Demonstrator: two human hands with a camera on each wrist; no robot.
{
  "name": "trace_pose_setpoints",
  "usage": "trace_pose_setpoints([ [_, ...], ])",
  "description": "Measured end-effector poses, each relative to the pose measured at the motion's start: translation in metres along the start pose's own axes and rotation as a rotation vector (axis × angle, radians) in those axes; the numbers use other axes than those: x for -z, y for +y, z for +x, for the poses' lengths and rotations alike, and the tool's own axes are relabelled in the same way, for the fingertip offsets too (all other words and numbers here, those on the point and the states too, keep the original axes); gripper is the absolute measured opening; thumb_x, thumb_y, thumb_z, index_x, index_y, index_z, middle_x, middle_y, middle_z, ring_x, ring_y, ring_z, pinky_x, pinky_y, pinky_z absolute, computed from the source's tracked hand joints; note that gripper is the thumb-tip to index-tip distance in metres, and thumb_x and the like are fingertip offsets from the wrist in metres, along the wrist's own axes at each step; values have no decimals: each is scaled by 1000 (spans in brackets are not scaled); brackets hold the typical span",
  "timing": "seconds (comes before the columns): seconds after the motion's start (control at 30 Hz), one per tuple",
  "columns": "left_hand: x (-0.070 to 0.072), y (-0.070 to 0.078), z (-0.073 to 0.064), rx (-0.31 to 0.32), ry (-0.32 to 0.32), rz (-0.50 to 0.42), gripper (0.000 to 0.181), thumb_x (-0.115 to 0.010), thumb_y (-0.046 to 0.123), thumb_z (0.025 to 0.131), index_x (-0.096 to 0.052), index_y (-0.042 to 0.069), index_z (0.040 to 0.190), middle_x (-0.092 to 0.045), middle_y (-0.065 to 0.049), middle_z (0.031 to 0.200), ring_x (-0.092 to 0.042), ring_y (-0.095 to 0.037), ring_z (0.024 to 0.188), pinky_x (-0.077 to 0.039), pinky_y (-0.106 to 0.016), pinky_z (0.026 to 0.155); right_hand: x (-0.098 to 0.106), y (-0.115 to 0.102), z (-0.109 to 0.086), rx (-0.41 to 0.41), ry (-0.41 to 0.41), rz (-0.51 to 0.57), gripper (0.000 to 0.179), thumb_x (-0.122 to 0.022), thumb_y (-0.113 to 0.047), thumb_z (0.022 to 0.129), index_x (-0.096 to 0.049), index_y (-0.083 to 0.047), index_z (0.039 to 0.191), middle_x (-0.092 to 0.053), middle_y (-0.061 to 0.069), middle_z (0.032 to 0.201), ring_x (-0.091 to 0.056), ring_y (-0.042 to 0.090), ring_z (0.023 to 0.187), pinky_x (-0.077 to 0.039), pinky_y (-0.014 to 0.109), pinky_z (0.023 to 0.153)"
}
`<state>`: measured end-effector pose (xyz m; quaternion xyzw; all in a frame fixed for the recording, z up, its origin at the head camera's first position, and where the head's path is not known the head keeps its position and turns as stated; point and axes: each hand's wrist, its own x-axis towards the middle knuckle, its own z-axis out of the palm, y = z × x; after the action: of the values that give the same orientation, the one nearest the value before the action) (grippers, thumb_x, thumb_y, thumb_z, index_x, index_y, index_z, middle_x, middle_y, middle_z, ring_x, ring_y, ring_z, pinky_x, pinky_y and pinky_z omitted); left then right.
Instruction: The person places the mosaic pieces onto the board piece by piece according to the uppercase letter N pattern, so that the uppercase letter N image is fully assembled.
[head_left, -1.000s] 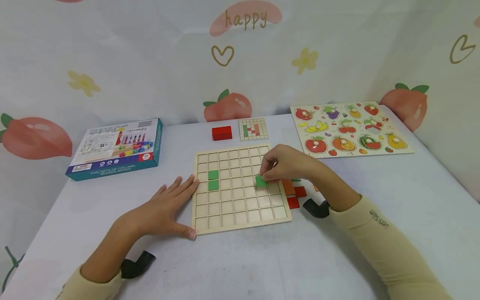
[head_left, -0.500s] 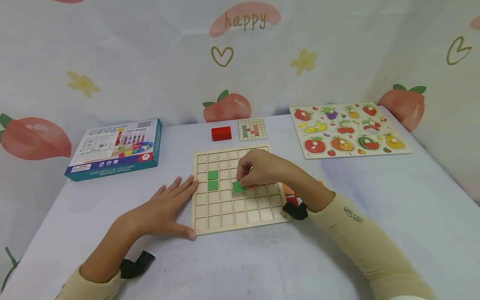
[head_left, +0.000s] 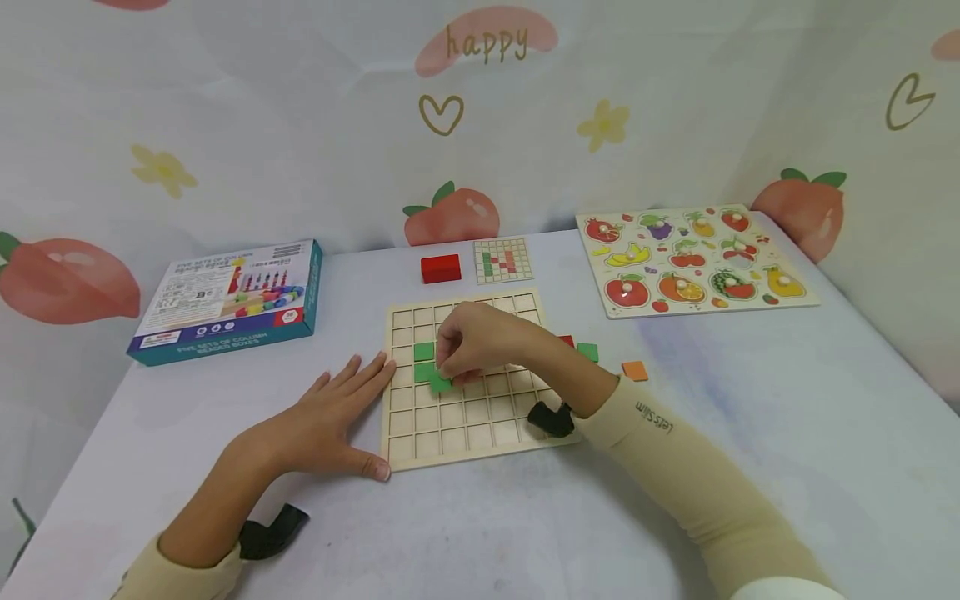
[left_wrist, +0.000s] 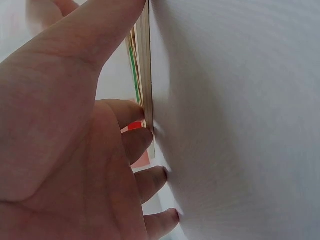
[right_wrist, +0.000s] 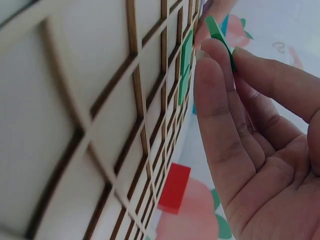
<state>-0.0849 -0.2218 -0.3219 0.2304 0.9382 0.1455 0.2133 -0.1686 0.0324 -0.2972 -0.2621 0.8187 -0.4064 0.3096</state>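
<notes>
A wooden grid board (head_left: 480, 429) lies on the table, with two green square tiles (head_left: 424, 351) set one below the other in its left part. My right hand (head_left: 483, 342) pinches another green tile (right_wrist: 218, 37) between thumb and fingers, close over the board beside the lower set tile. In the right wrist view the pinched tile stands tilted, apart from the grid. My left hand (head_left: 322, 425) lies spread at the board's left edge, its fingertips (left_wrist: 142, 112) and thumb touching the rim.
Behind the board are a red block (head_left: 441, 268) and a small pattern card (head_left: 502, 261). A boxed bead set (head_left: 228, 300) lies left, a fruit puzzle (head_left: 697, 260) back right. Right of the board lie an orange tile (head_left: 634, 371) and a green tile (head_left: 587, 352).
My right hand has carried the green tile leftward across the board, from its right side to near the two set tiles. My left hand has stayed at the edge.
</notes>
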Motion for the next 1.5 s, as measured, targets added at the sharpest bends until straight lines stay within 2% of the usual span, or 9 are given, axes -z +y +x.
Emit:
trace_pose_setpoints([
  [0.37,0,0,-2,-2,5,-8,128,-75,75,66,-17,13,162,-11,-12,167,-2,-46,150,-5,-71,112,-17,-4,15,-10,15,-39,13,-77,0,86,-70,-4,76,-69,9,72,-70,22,64,-59,30,62],
  [0.7,0,-2,-2,-8,12,-2,128,-74,76,67,-15,14,162,-10,-11,167,-2,-46,150,-5,-72,112,-23,-7,16,26,-15,-211,16,-77,-7,88,-70,-9,73,-68,4,66,-64,14,60,-53,24,61],
  [0.87,0,-2,-2,-9,11,-6,127,-74,75,67,-15,15,162,-10,-11,167,-2,-46,150,-5,-72,112,-20,-5,13,60,-13,-264,11,-76,-7,88,-73,-11,78,-67,0,66,-60,9,62,-50,22,64],
  [1.0,1,0,-2,-8,8,-7,127,-74,75,67,-15,15,162,-10,-11,167,-2,-46,150,-5,-72,112,-12,-2,5,55,-11,-220,6,-72,-6,90,-75,-10,86,-69,0,72,-64,13,64,-53,24,65],
  [1.2,1,2,-1,-4,6,0,128,-74,76,66,-16,14,162,-10,-12,167,-2,-46,150,-5,-71,112,11,8,-20,12,34,-170,6,-70,-7,92,-76,-6,95,-70,3,78,-68,21,70,-55,27,71],
  [1.5,0,2,-1,-11,14,-1,129,-74,77,66,-16,13,162,-10,-12,167,-2,-46,150,-5,-71,112,52,43,-64,-96,68,-122,12,-71,-13,93,-74,-4,101,-69,7,81,-64,22,74,-57,35,74],
])
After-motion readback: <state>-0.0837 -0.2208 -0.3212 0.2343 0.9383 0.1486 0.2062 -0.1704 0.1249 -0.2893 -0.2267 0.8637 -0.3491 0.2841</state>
